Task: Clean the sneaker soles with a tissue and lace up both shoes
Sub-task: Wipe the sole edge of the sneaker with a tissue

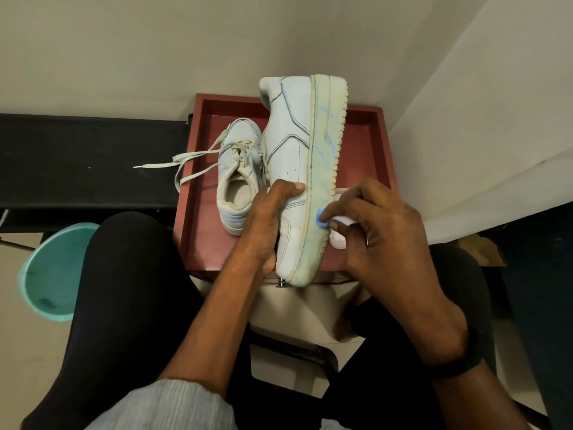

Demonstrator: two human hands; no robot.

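- The left hand (273,218) clamps the upper of the sneaker (288,135), which is held on its side above the red tray (198,181), sole (325,119) facing right.
- The right hand (378,225) pinches the tissue (339,219) against the sole's near end.
- Blue streaks (328,144) run farther along the sole. Short, firm strokes worked outward, refolding to a clean patch, would likely suit.
- The second sneaker (235,181) lies on the left of the tray, its laces (186,162) loose.

It looks like a plain room in a home: bare painted walls (124,51) meet in a corner behind a small red table (359,144), with a teal plastic tub (52,268) on the floor (18,352)
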